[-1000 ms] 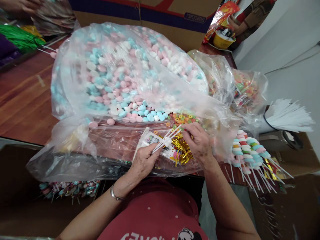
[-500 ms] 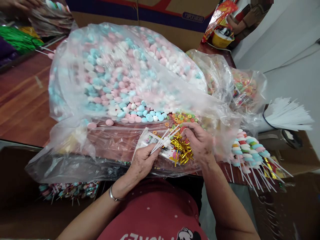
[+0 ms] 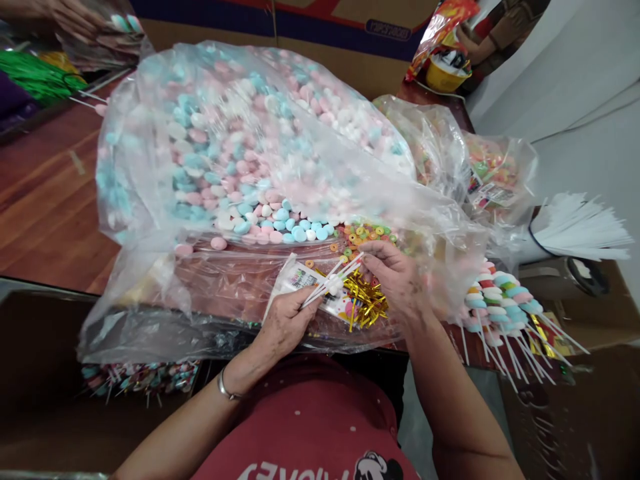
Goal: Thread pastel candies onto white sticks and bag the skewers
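My left hand [image 3: 287, 321] is closed around several thin white lollipop sticks [image 3: 311, 296], fanned towards the upper right. White marshmallows [image 3: 332, 285] are on the sticks, partway along. At the stick tips, the thumb and forefinger of my right hand [image 3: 393, 279] are pinched together. A tiny reddish spot shows beside those fingertips; what they grip is too small to make out. Gold foil twist ties [image 3: 367, 300] lie below my right hand, on a printed white packet [image 3: 293, 277]. Just beyond are small coloured ring candies [image 3: 367, 233].
A large clear bag of pink, blue and white marshmallows [image 3: 240, 147] covers the table's middle. Finished marshmallow skewers [image 3: 500, 300] lie at right, near a bundle of white sticks [image 3: 583, 230]. An open carton [image 3: 40, 400] sits lower left. Another person's hand [image 3: 83, 20] shows upper left.
My right fingers have closed in on the stick tips, where a reddish spot now shows. My left hand keeps its hold on the sticks. At upper left, the other person's hand has shifted.
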A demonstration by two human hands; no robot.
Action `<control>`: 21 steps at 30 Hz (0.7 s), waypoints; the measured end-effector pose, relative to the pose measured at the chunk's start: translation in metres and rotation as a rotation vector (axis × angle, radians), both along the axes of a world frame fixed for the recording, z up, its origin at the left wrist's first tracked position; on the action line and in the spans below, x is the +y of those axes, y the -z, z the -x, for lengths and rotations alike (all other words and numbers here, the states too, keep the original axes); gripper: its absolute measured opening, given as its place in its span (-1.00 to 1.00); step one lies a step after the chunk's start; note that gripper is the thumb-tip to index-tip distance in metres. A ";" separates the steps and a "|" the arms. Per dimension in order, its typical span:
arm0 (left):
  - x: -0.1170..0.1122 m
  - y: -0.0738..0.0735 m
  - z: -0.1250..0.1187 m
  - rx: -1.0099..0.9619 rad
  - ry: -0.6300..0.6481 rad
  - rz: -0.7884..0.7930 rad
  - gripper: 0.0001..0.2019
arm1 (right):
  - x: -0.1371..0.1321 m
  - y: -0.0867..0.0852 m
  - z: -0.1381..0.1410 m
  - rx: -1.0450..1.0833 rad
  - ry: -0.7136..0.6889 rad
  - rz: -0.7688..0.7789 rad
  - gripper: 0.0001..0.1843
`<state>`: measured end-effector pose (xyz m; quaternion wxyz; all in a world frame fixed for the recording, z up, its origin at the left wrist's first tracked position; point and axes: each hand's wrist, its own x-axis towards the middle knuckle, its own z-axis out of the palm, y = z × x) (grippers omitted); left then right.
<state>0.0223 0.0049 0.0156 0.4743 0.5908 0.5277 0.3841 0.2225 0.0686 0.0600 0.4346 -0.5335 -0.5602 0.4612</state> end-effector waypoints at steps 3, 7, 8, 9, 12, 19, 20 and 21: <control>0.001 -0.002 -0.001 -0.031 0.012 0.019 -0.71 | -0.004 -0.006 0.001 -0.182 -0.079 -0.145 -0.86; 0.001 -0.005 0.000 -0.096 0.032 0.014 -0.70 | -0.010 -0.005 0.008 -0.045 -0.264 -0.061 -0.75; 0.000 -0.004 0.001 -0.107 0.020 0.009 -0.69 | -0.010 -0.004 0.009 0.011 -0.283 -0.035 -0.66; -0.001 -0.003 0.002 -0.118 -0.006 0.008 -0.68 | -0.009 -0.003 0.011 0.048 -0.278 -0.024 -0.58; -0.004 0.005 0.002 -0.185 -0.151 0.041 -0.66 | 0.002 -0.003 0.014 -0.037 -0.164 -0.092 -0.60; 0.000 0.016 -0.005 -0.529 -0.409 0.137 -0.74 | 0.054 0.000 0.042 -0.914 -0.265 -0.368 -0.76; 0.001 0.016 -0.005 -0.561 -0.428 0.128 -0.76 | 0.058 0.000 0.048 -1.021 -0.260 -0.354 -0.76; 0.002 0.015 -0.006 -0.587 -0.442 0.115 -0.77 | 0.062 0.001 0.054 -1.114 -0.264 -0.338 -0.77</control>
